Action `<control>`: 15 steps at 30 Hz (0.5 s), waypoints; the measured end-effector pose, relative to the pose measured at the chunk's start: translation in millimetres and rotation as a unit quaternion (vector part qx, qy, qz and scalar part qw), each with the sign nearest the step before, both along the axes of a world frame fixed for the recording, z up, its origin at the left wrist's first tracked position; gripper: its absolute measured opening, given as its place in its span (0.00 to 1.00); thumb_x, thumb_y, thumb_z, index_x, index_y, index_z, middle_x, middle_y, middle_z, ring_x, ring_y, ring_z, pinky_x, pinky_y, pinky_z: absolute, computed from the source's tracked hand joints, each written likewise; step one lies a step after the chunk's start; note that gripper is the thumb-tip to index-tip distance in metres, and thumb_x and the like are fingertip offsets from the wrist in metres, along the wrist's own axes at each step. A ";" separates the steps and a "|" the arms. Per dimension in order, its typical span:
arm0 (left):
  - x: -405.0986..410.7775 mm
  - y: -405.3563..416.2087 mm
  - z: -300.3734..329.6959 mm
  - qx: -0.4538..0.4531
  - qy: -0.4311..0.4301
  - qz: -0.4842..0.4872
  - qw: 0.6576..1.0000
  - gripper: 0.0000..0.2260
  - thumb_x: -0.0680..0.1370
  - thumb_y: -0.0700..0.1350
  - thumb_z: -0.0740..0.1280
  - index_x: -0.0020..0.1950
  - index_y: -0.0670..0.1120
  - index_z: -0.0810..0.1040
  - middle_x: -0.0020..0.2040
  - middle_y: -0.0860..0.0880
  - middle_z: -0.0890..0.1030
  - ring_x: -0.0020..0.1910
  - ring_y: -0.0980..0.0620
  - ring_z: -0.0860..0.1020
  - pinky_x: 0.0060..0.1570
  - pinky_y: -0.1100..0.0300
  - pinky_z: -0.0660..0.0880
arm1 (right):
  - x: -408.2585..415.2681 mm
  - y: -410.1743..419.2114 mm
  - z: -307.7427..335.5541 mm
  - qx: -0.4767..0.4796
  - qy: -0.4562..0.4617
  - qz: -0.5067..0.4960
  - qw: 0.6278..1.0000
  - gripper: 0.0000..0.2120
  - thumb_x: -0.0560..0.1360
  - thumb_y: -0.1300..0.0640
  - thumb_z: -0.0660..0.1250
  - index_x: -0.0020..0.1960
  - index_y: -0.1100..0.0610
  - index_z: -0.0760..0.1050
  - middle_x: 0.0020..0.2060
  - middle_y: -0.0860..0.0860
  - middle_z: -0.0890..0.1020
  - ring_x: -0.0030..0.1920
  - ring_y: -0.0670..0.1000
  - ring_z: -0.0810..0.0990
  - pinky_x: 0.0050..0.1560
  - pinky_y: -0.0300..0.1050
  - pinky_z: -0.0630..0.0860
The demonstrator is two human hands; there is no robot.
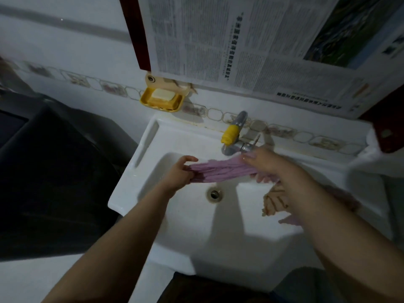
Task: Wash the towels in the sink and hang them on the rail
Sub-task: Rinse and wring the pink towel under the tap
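Note:
A purple towel (220, 170) is stretched into a bunched rope over the white sink (140, 171), just below the tap (235, 136). My left hand (180, 171) grips its left end. My right hand (265, 165) grips its right end under the tap. A brown patterned towel (274, 201) lies in the basin to the right, partly hidden by my right forearm. More purple cloth (288, 220) shows beneath that forearm. No rail is in view.
The drain (214, 194) sits in the middle of the basin. A yellow soap dish (161, 99) with a bar of soap hangs on the tiled wall. Newspaper (251, 40) covers the wall above. A dark appliance (50, 171) stands to the left.

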State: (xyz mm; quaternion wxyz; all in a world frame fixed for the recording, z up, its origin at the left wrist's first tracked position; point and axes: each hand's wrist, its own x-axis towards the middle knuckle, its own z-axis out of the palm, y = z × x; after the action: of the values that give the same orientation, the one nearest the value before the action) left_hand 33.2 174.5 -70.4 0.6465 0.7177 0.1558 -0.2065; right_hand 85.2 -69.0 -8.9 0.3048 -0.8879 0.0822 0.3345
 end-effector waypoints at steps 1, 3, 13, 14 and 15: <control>2.2 5.8 3.7 -0.006 -0.019 -0.013 1.000 0.21 0.73 0.20 0.52 0.57 0.39 0.70 0.37 0.44 0.75 0.28 0.60 0.78 0.29 0.68 0.75 | -5.4 -3.3 4.1 -0.021 0.024 0.055 0.998 0.20 0.76 0.37 0.60 0.60 0.49 0.73 0.38 0.56 0.83 0.28 0.52 0.76 0.26 0.35 0.68; 7.8 19.2 6.7 0.037 -0.069 -0.056 0.995 0.21 0.72 0.19 0.53 0.55 0.39 0.73 0.41 0.43 0.77 0.35 0.57 0.81 0.34 0.71 0.76 | -13.0 -4.3 13.3 -0.035 0.067 0.122 0.990 0.24 0.73 0.35 0.63 0.55 0.55 0.75 0.38 0.56 0.83 0.28 0.53 0.74 0.28 0.38 0.70; -20.5 -16.1 13.3 0.023 -0.019 -0.434 0.900 0.19 0.66 0.40 0.75 0.55 0.40 0.79 0.54 0.41 0.81 0.52 0.47 0.79 0.57 0.54 0.75 | -44.3 56.4 53.3 0.266 0.246 0.088 0.928 0.10 0.79 0.59 0.61 0.42 0.60 0.78 0.32 0.51 0.80 0.27 0.46 0.74 0.23 0.36 0.70; -31.3 -21.3 12.8 -0.096 0.010 -0.382 0.919 0.14 0.67 0.33 0.72 0.52 0.38 0.80 0.49 0.43 0.83 0.48 0.50 0.81 0.54 0.56 0.76 | -43.3 56.6 55.5 0.281 0.246 0.075 0.925 0.10 0.79 0.59 0.60 0.43 0.61 0.77 0.32 0.51 0.81 0.26 0.46 0.73 0.21 0.35 0.67; -39.6 -25.2 10.9 -0.201 0.028 -0.333 0.921 0.14 0.68 0.30 0.69 0.53 0.38 0.79 0.49 0.44 0.83 0.49 0.50 0.81 0.54 0.56 0.76 | -41.5 54.3 58.2 0.297 0.245 0.063 0.921 0.11 0.79 0.59 0.60 0.44 0.62 0.77 0.31 0.52 0.80 0.26 0.45 0.72 0.20 0.34 0.65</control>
State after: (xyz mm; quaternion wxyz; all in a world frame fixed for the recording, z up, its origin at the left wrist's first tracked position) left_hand -6.4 149.2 -59.6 0.6664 0.5774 -0.1187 -0.4565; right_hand 43.8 -14.7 49.3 0.5027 -0.6504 -0.0050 0.5694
